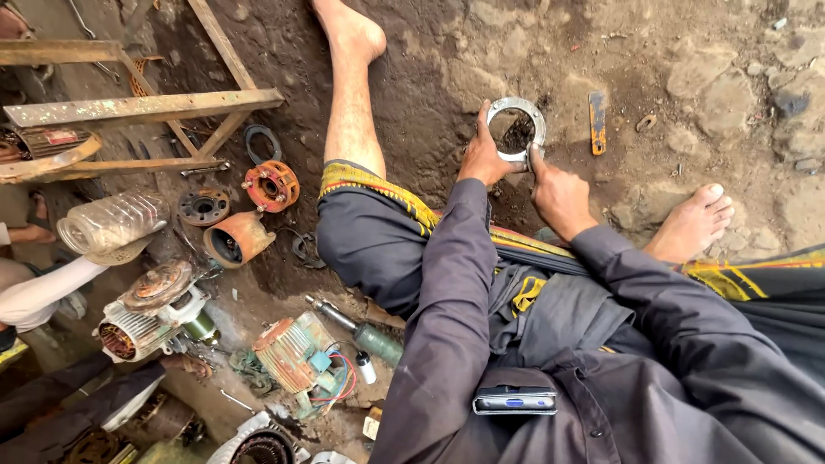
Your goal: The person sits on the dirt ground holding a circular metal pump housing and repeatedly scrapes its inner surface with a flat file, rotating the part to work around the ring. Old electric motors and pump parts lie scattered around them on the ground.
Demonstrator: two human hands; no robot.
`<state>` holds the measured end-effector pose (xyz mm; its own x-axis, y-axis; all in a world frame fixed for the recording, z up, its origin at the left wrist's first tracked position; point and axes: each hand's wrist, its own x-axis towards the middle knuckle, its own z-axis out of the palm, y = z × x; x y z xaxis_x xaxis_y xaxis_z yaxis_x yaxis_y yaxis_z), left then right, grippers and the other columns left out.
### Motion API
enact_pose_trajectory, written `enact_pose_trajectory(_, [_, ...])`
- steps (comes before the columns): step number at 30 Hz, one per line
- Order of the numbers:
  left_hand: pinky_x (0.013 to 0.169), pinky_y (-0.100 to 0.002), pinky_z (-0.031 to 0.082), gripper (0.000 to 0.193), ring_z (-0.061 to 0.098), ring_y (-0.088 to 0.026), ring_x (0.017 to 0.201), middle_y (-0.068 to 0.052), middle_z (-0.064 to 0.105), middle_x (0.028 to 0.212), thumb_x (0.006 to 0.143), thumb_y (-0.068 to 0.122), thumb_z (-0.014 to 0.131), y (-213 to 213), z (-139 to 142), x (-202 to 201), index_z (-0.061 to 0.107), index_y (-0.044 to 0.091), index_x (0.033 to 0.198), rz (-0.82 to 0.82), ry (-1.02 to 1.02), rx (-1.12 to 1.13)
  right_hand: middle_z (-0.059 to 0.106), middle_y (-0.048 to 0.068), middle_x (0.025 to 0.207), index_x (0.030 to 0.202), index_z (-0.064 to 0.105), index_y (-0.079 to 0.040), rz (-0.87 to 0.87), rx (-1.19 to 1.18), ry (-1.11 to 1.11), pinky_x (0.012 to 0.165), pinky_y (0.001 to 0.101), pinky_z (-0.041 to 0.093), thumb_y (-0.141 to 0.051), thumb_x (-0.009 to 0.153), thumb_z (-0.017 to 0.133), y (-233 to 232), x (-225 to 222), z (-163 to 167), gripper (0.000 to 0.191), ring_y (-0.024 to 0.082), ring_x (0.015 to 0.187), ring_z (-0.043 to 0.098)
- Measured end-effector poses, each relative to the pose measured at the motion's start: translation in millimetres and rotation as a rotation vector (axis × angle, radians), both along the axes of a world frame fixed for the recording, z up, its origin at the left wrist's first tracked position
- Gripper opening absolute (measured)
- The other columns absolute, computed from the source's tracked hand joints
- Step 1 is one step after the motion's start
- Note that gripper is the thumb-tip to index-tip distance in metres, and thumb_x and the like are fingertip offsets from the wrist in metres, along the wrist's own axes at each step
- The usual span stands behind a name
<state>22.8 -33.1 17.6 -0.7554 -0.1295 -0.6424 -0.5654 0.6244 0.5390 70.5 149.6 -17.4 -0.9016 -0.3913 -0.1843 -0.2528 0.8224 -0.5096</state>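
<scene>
The person sits on the dirt floor (601, 51) with bare legs spread, and both hands meet on a grey metal ring (516, 129) held out in front of the body, between the knees and above the ground. The left hand (484, 155) grips the ring's left rim, its fingers (482, 120) wrapped up along the outer edge and closed on the metal. The right hand (559, 193) comes in from below and to the right, with its fingers (536, 161) pinched on the ring's lower edge. Both hands are therefore clamped on the same piece, the left slightly farther forward, the right nearer the body. The ring faces roughly upward toward the camera, so its opening shows as a near circle with dark earth visible through it; its axis runs up toward the head rather than along the floor. Just to the right of the ring, apart from it, a small flat rusty bar (597, 123) lies on the soil. Well off to the left lie motor parts: an orange round housing (271, 186), a rusty cup-shaped cover (236, 240) and a clear plastic bottle (112, 222).
</scene>
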Motion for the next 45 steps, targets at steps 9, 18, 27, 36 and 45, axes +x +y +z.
enact_pose_trajectory(9, [0.112, -0.051, 0.045, 0.154, 0.055, -0.042, 0.134, -0.025, 0.053, 0.149, 0.054, 0.033, 0.102, 1.0, -5.6, 5.1, -0.008, 0.024, 0.162, -0.003, -0.014, -0.008, 0.069, 0.017, 0.077, 0.153, 0.055, -0.015, -0.046, -0.017, -0.038, 0.051, 0.0513, 0.051, -0.009, 0.092, 0.054, 0.7, 1.4, 7.3, 0.062, 0.038, 0.06, 0.067])
enact_pose_trajectory(18, [0.115, -0.048, 0.044, 0.156, 0.054, -0.041, 0.134, -0.026, 0.051, 0.149, 0.053, 0.036, 0.104, 0.7, -6.9, 4.5, -0.007, 0.024, 0.162, 0.021, -0.058, 0.01, 0.07, 0.016, 0.08, 0.149, 0.055, -0.015, -0.091, -0.018, -0.051, 0.056, 0.0527, 0.053, -0.01, 0.091, 0.056, 0.2, 5.6, -0.4, 0.059, 0.04, 0.066, 0.068])
enact_pose_trajectory(27, [0.113, -0.048, 0.046, 0.154, 0.055, -0.041, 0.134, -0.026, 0.051, 0.148, 0.052, 0.031, 0.103, 0.4, -8.4, 11.5, -0.005, 0.022, 0.162, 0.022, 0.023, 0.02, 0.07, 0.018, 0.081, 0.152, 0.054, -0.011, -0.085, -0.015, -0.052, 0.056, 0.0522, 0.053, -0.007, 0.09, 0.054, -2.9, 7.7, 4.7, 0.063, 0.04, 0.066, 0.068])
enact_pose_trajectory(36, [0.113, -0.047, 0.045, 0.154, 0.054, -0.04, 0.135, -0.025, 0.051, 0.15, 0.05, 0.03, 0.105, 0.2, -8.2, 9.6, -0.001, 0.022, 0.161, 0.031, 0.023, 0.009, 0.069, 0.018, 0.077, 0.151, 0.054, -0.007, -0.088, -0.05, -0.038, 0.055, 0.0523, 0.053, -0.007, 0.091, 0.054, -3.3, 5.8, 4.7, 0.06, 0.04, 0.062, 0.067])
enact_pose_trajectory(45, [0.117, -0.047, 0.04, 0.156, 0.047, -0.042, 0.14, -0.027, 0.041, 0.156, 0.048, 0.03, 0.105, -1.5, -10.0, 11.7, -0.003, 0.02, 0.16, 0.0, 0.113, 0.021, 0.07, 0.019, 0.078, 0.15, 0.054, -0.006, -0.089, -0.03, -0.044, 0.054, 0.0523, 0.053, -0.008, 0.085, 0.057, -5.7, 13.3, -2.4, 0.065, 0.04, 0.063, 0.068])
